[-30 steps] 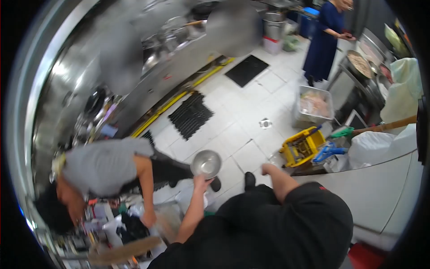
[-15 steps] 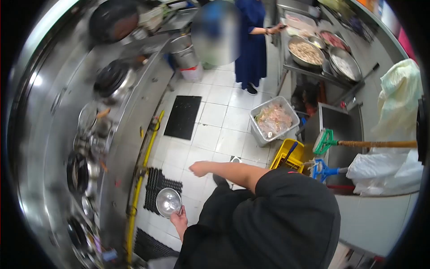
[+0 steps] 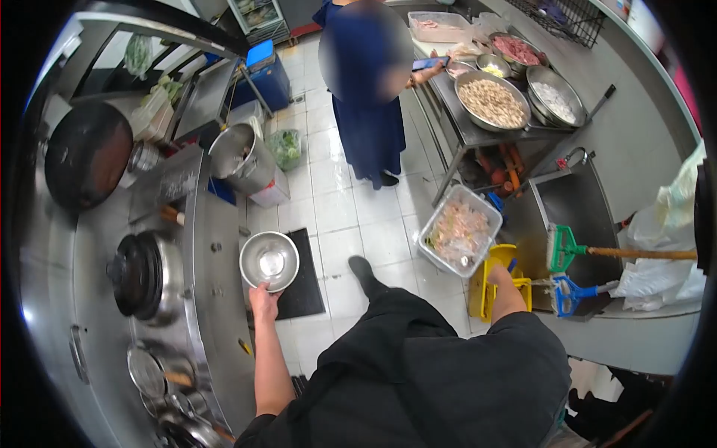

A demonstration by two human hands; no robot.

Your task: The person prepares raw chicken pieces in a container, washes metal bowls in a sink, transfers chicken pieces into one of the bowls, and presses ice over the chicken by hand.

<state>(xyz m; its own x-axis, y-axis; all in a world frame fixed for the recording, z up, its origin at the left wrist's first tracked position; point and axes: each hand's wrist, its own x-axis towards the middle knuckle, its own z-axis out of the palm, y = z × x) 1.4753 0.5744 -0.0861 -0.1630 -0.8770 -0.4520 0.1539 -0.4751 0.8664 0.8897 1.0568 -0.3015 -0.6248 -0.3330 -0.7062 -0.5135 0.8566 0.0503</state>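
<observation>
My left hand grips the near rim of a shiny metal bowl, which looks empty and is held over the floor beside the stove counter. Beneath the bowl lies a black mat. On the right, my right hand hangs over a yellow mop bucket; its fingers are too hard to make out. Just beyond that hand stands a clear tub of pinkish food scraps.
A person in dark blue stands ahead, holding a phone. Metal basins of food sit on the right-hand table. Mops lean at right. Pots line the left counter. A tall pot stands ahead left.
The view has turned and moved forward along the aisle. The bowl has stayed in my left hand. My right arm has swung to the right, from over the floor to the yellow bucket.
</observation>
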